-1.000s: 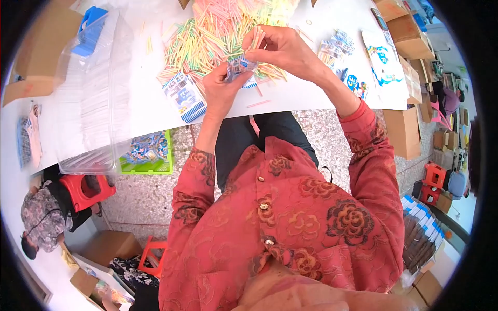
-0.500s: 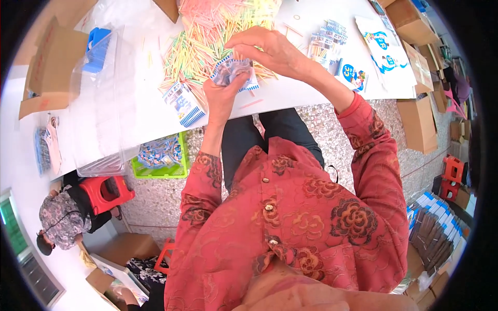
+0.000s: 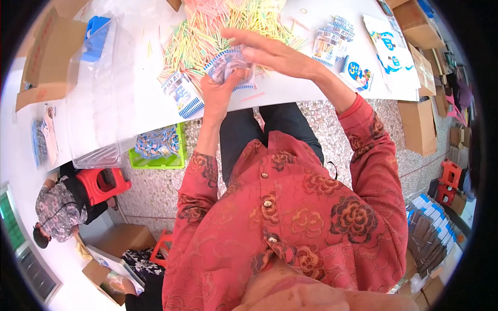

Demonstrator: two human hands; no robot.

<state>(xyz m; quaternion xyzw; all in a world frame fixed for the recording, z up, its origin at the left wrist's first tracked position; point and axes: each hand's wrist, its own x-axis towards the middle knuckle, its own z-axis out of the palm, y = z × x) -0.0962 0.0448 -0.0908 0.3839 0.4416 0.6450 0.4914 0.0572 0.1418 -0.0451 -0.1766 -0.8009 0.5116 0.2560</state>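
My left hand (image 3: 216,94) is closed on a small clear plastic bag (image 3: 224,62) with blue striped edges, its thumb pressed across the front. Just above and to the right, my right hand (image 3: 282,56) has its fingers stretched out over the bag's edge, with nothing visible in them. Behind both hands lies a big loose pile of thin pastel sticks (image 3: 192,44) in pink, yellow and green. A stack of similar blue-edged bags (image 3: 181,94) rests left of my left hand. One pink stick (image 3: 252,97) lies near the table's front edge.
More small bags (image 3: 332,41) and a white printed sheet (image 3: 390,49) are on the table's right. A clear plastic tray (image 3: 98,88) and cardboard box (image 3: 49,57) stand left. Below is a green crate (image 3: 158,165) of packets. Another person (image 3: 62,207) is near a red stool (image 3: 104,187).
My right hand's fingers have straightened and lifted off the bag's mouth, shifting slightly right. My left hand still holds the bag, which has tilted a little.
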